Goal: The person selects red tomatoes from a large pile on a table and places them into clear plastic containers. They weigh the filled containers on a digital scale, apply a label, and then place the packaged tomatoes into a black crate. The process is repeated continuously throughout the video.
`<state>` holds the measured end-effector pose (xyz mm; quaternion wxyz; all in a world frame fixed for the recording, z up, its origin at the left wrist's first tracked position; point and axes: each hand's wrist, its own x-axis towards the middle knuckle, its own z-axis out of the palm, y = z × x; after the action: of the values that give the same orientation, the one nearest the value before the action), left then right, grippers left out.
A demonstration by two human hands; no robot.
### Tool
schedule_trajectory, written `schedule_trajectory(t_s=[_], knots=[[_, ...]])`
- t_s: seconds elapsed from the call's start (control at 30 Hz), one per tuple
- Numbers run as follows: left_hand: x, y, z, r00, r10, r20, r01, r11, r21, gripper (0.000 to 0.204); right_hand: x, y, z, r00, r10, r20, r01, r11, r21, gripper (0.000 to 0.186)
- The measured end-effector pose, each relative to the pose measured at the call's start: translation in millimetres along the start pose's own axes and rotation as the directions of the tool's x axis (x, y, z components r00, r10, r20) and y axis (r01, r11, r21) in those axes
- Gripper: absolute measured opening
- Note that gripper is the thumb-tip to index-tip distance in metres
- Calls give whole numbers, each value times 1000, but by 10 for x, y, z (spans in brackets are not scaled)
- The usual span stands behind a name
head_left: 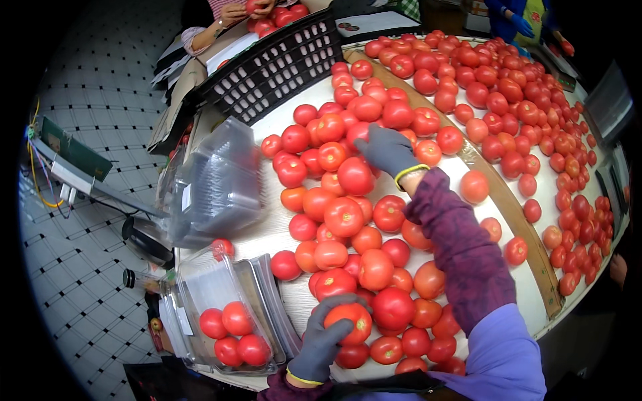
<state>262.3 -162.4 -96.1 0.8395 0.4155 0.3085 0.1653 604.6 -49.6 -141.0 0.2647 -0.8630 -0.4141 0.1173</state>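
Observation:
My left hand (318,342), in a grey glove with a yellow cuff, is closed round a red tomato (352,322) near the table's front edge. Farther off, my gloved right hand (388,150) reaches into the pile, its fingers bent on a tomato (358,134) that they partly cover. Loose tomatoes (344,216) lie heaped between and around both hands. Left of my left hand, a clear plastic box (212,289) holds several tomatoes (237,318), grouped at its near end.
Nested clear plastic boxes (217,177) stand on the table's left side. Behind them is a black slotted crate (277,67). A curved brown strip (491,177) divides the pile from many more tomatoes (511,87) at right. Other people's hands (234,13) show at the far side.

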Motion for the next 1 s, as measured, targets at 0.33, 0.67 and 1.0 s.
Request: schedule_trajectory(t_s=[0.33, 0.67, 1.0], knots=[[-196, -169, -139, 968, -249, -21, 247, 967, -60, 44, -289, 454, 310, 940, -258, 223, 50, 751, 658, 45], [-369, -150, -216, 959, -275, -64, 277, 961, 21, 79, -764, 447, 61, 914, -193, 356, -68, 794, 605, 47], [-642, -23, -254, 964, -207, 168, 250, 920, -302, 74, -1508, -61, -321, 914, -98, 394, -361, 248, 899, 39]])
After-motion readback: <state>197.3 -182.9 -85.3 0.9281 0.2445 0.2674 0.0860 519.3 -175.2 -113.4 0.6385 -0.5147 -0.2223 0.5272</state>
